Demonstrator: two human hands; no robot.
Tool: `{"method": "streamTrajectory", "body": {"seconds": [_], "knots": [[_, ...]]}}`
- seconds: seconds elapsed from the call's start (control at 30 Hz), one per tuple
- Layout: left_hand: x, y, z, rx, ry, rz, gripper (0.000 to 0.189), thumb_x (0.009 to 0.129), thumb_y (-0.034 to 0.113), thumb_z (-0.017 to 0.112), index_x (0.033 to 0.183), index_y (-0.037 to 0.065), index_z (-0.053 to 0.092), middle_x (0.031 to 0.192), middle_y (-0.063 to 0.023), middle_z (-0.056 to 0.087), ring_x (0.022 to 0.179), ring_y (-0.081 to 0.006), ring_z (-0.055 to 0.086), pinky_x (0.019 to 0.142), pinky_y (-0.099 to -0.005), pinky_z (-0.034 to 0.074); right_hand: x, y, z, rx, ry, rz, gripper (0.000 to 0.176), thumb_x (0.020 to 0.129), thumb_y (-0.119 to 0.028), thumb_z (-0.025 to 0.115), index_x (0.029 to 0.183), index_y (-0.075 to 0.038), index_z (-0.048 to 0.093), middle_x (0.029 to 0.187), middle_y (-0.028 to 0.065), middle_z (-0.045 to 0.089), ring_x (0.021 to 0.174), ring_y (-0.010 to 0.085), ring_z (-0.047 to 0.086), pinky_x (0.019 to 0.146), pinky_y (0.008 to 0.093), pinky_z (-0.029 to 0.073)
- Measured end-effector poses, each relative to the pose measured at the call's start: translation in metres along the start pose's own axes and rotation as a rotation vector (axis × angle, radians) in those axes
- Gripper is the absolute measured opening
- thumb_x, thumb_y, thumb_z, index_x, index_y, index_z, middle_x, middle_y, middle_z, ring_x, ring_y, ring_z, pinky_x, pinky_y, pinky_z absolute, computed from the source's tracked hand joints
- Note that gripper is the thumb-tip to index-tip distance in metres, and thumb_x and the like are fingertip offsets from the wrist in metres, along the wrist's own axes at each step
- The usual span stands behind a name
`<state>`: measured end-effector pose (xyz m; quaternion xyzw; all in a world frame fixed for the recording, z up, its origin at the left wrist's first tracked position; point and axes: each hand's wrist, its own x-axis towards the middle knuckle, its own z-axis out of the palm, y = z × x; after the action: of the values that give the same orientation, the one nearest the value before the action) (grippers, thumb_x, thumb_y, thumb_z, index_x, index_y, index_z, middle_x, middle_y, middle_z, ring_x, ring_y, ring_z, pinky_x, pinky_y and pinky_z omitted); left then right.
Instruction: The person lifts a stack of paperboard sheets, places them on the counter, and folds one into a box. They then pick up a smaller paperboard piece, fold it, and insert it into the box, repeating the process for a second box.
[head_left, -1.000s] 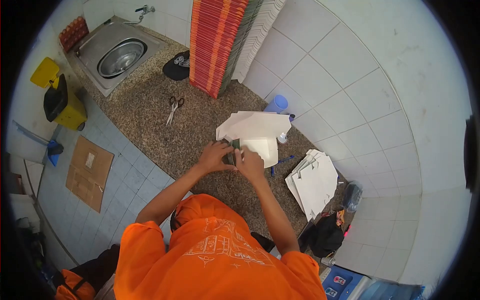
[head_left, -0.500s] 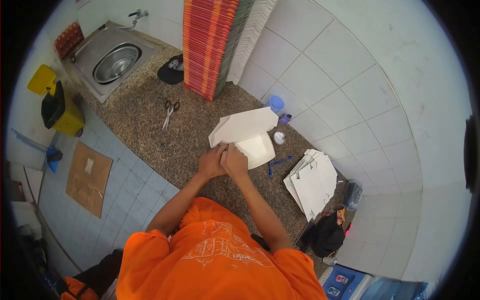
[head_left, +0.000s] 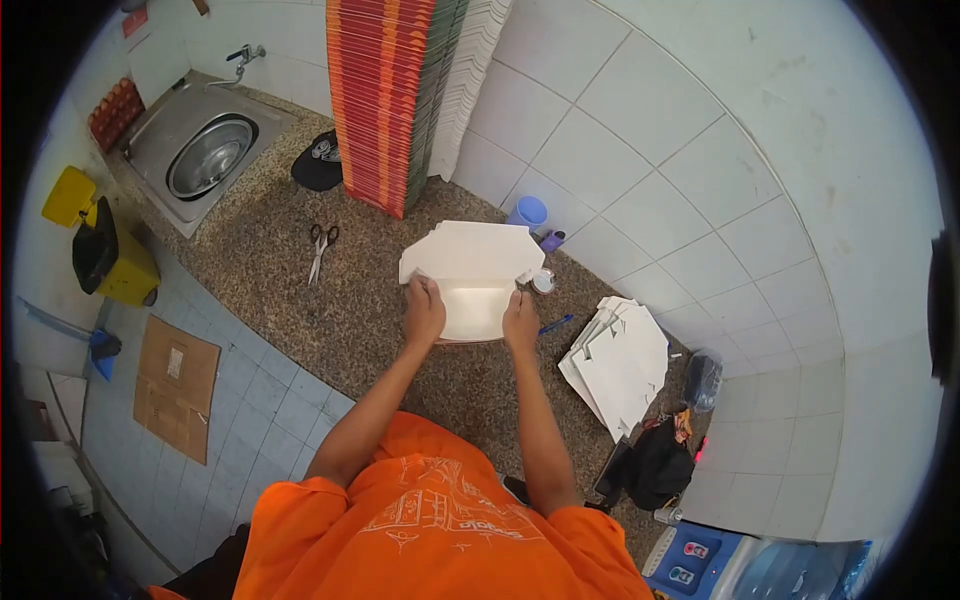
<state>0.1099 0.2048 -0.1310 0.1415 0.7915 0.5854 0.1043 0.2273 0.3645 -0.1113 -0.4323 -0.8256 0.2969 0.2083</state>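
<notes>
A white cardboard box (head_left: 473,312) with its lid flap raised sits on the speckled counter in front of me. My left hand (head_left: 425,312) is closed on the box's left side, near the fold between tray and lid. On the opposite side, my right hand (head_left: 520,322) grips the right wall. Fingers of both hands are partly hidden by the cardboard. Just right of the box lie a small round tin (head_left: 543,281) and a blue pen (head_left: 556,324). Further right is a pile of flat white box blanks (head_left: 622,362).
A tall stack of red and green printed cardboard (head_left: 380,110) leans at the wall. Scissors (head_left: 319,254) lie to the left; a blue cup (head_left: 527,212) stands behind the box. A black cap (head_left: 317,163), a sink (head_left: 212,158) and a black bag (head_left: 658,465) are further out.
Both hands were together at the box's left corner; now they are apart, one on each side. The box has turned to face me squarely. The camera view has shifted slightly.
</notes>
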Motion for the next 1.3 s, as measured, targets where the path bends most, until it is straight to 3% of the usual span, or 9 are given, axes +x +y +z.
{"method": "streamTrajectory", "body": {"seconds": [0.1,0.17,0.33,0.57,0.67,0.73,0.83,0.93,1.3], "knots": [[0.011,0.006,-0.004,0.175,0.117,0.033,0.034,0.108,0.033,0.038,0.123,0.005,0.052,0.12,-0.0237,0.06,0.108,-0.0474,0.06,0.09,-0.0575,0.047,-0.017,-0.008,0.006,0.037,0.058,0.082,0.039,0.107,-0.04,0.039,0.102,-0.003,0.055,0.097,0.0287,0.067,0.093,0.0539,0.062,0.079,0.0601,0.046],[0.013,0.006,-0.009,0.207,0.066,0.036,0.034,0.108,0.032,0.038,0.124,0.005,0.052,0.12,-0.0236,0.06,0.107,-0.047,0.06,0.088,-0.0569,0.048,-0.021,-0.005,0.007,0.051,0.051,0.141,0.039,0.108,-0.038,0.039,0.102,-0.003,0.054,0.096,0.028,0.066,0.092,0.0534,0.061,0.078,0.0591,0.046],[0.012,0.011,-0.011,0.241,0.042,0.024,0.034,0.108,0.031,0.04,0.121,0.001,0.051,0.116,-0.0247,0.06,0.107,-0.0467,0.059,0.089,-0.0544,0.046,-0.025,0.0,0.008,0.156,0.119,-0.052,0.031,0.11,-0.028,0.037,0.099,-0.001,0.05,0.096,0.026,0.062,0.092,0.0489,0.061,0.079,0.0519,0.045],[0.01,0.016,-0.014,0.242,0.011,0.053,0.03,0.108,0.029,0.041,0.118,0.002,0.049,0.114,-0.0248,0.059,0.105,-0.0472,0.059,0.086,-0.0547,0.046,-0.022,0.01,0.011,0.226,0.091,-0.024,0.027,0.109,-0.023,0.038,0.102,0.0,0.051,0.097,0.0233,0.059,0.093,0.0452,0.058,0.082,0.0501,0.044],[0.009,0.012,-0.013,0.233,0.015,0.083,0.029,0.108,0.029,0.041,0.118,0.002,0.049,0.113,-0.0246,0.059,0.104,-0.0466,0.06,0.086,-0.054,0.047,-0.016,0.005,0.008,0.221,0.093,-0.002,0.032,0.109,-0.03,0.038,0.102,-0.001,0.05,0.101,0.0249,0.061,0.097,0.0463,0.059,0.083,0.0529,0.044],[0.009,0.013,-0.013,0.233,0.016,0.096,0.029,0.108,0.029,0.041,0.117,0.002,0.049,0.112,-0.0245,0.059,0.104,-0.0463,0.06,0.085,-0.0535,0.047,-0.009,-0.009,-0.003,0.075,-0.06,0.201,0.042,0.108,-0.039,0.038,0.111,0.0,0.053,0.113,0.0274,0.063,0.106,0.048,0.06,0.088,0.0561,0.045],[0.006,0.017,-0.015,0.242,0.006,0.1,0.028,0.108,0.028,0.042,0.116,0.002,0.05,0.112,-0.0244,0.06,0.103,-0.0456,0.06,0.085,-0.0524,0.047,0.0,-0.01,-0.001,0.084,-0.066,0.248,0.052,0.106,-0.047,0.037,0.12,0.0,0.057,0.121,0.0297,0.065,0.112,0.0514,0.06,0.094,0.059,0.043],[0.006,0.016,-0.015,0.253,0.02,0.132,0.027,0.108,0.029,0.04,0.113,0.004,0.05,0.11,-0.0217,0.061,0.1,-0.0446,0.062,0.082,-0.0537,0.048,0.0,-0.01,-0.001,0.061,-0.07,0.235,0.052,0.106,-0.044,0.039,0.129,-0.001,0.056,0.127,0.0293,0.063,0.115,0.0501,0.059,0.095,0.0582,0.046],[0.005,0.006,-0.009,0.315,0.048,0.169,0.025,0.108,0.027,0.043,0.115,0.005,0.052,0.105,-0.0221,0.066,0.097,-0.0453,0.064,0.079,-0.0511,0.048,-0.001,0.004,0.007,0.146,0.034,0.178,0.045,0.106,-0.042,0.043,0.118,-0.002,0.059,0.116,0.0287,0.066,0.107,0.0507,0.062,0.088,0.0581,0.047]]}}
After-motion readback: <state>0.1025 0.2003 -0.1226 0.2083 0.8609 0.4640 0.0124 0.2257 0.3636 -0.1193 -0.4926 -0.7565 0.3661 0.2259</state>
